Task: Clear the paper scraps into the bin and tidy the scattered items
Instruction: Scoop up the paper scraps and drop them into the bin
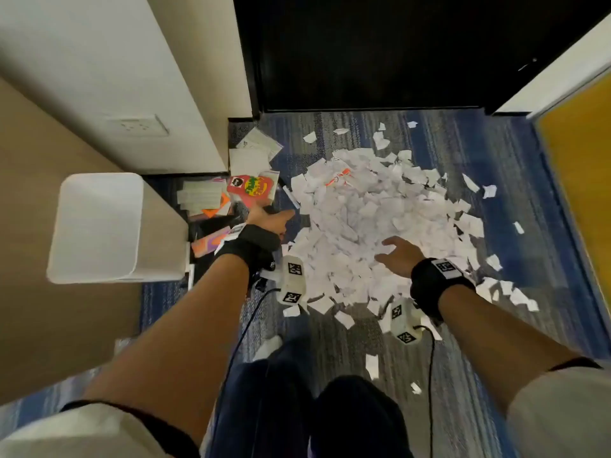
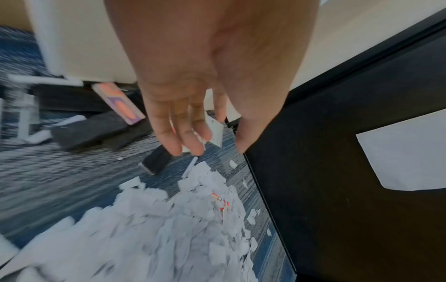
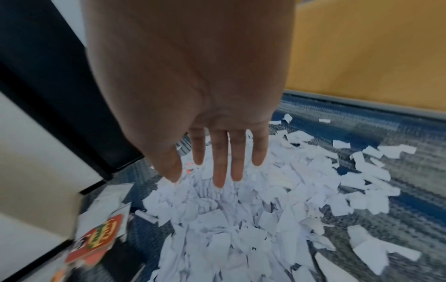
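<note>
The paper scraps (image 1: 373, 223) lie in one broad heap on the blue striped carpet (image 1: 515, 180), with loose pieces thinning out toward the yellow panel (image 1: 582, 180) on the right and toward the person's knees. The far edge of the heap stops short of the dark door (image 1: 380, 51), leaving a band of bare carpet between them. The widest bare carpet lies to the right of the heap, along the foot of the yellow panel.

The white bin (image 1: 99, 226) stands to the left, against the pale wall (image 1: 109, 67), well apart from the heap. Between bin and heap sits a crowded patch of scattered items: an orange card pack (image 1: 249, 188) with a green and yellow mark, white cards (image 1: 200, 193), white envelopes (image 1: 251, 153) tucked in the wall corner, and flat dark pieces (image 2: 96, 129) whose kind the blurred wrist view does not settle.

The left hand (image 1: 269, 219) hangs over the near edge of that patch, just beside the heap's left rim, fingers (image 2: 178, 129) straight, a little spread, and holding nothing. The right hand (image 1: 400, 256) hovers over the heap's near right part, palm down, fingers (image 3: 219, 162) straight and apart, tips close to the paper; whether they touch it I cannot tell.
</note>
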A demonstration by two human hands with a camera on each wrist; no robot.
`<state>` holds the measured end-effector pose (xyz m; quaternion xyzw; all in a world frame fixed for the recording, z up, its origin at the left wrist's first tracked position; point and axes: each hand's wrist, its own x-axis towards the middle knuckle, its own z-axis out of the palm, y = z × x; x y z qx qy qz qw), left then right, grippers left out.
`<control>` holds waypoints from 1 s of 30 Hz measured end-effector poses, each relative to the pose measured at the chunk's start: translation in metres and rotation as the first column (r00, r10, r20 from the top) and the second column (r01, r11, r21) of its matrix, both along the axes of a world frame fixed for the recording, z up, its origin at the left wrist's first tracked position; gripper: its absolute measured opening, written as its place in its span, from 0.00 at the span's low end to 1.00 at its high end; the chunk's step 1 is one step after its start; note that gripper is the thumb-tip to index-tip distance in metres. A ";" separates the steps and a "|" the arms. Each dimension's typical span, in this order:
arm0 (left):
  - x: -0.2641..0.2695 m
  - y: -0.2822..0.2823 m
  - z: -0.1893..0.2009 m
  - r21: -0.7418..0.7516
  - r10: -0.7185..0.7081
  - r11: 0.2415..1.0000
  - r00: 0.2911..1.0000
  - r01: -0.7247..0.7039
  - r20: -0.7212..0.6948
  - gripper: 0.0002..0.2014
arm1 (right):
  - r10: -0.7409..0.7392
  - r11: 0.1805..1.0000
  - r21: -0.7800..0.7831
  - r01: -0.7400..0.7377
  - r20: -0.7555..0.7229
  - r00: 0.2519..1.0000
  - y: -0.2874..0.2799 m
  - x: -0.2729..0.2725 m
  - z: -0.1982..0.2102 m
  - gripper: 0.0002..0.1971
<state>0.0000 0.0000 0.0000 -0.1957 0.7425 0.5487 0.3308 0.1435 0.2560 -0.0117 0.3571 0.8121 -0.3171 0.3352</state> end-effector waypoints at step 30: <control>-0.086 0.229 -0.251 -0.594 -0.988 0.152 0.112 0.790 -0.105 0.56 | -0.037 0.954 0.274 0.121 -0.292 0.956 0.130 -0.054 -0.235 0.49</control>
